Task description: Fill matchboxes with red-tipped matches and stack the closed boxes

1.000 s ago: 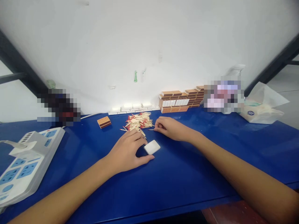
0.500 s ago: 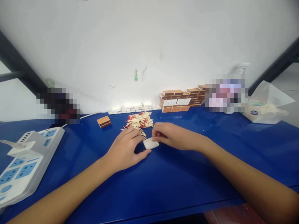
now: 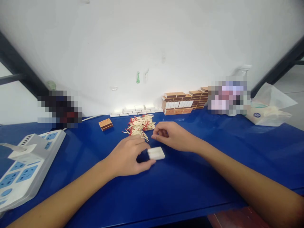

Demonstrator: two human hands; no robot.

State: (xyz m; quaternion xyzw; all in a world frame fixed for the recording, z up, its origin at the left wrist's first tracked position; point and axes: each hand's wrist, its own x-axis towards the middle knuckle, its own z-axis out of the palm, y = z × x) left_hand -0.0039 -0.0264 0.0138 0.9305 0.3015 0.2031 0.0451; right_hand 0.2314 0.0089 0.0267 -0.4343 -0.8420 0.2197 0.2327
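the left hand (image 3: 128,155) lies on the blue tabletop (image 3: 180,186), half closed, its fingers curled over. its thumb presses the near left corner of a small white tray (image 3: 156,153), and its forefinger bends round the far side of that same end, so the tray's left end sits in a light pinch between them. the tray lies flat on the tabletop, just off the left hand's fingertips and on their right. a speck of red shows at its left edge, too small to make out.

the right hand (image 3: 172,136) rests just beyond the tray and a little to its right, close to it but not touching. its fingertips (image 3: 154,136) are drawn together in a tight pinch that points towards the left hand. i cannot tell whether a match is caught between them.

a loose pile of matches (image 3: 140,125) with red heads lies just past both hands, its near edge by the left hand's knuckles and next to the right hand's fingertips. farther off, beyond the left hand, sits a single brown matchbox (image 3: 105,124). a row of white trays (image 3: 134,110) lines the wall behind the pile, and stacked brown matchboxes (image 3: 184,101) stand beyond the right hand. a white power strip (image 3: 26,164) lies well out to the left of the left hand, and a plastic bag (image 3: 269,107) lies far off past the right arm.
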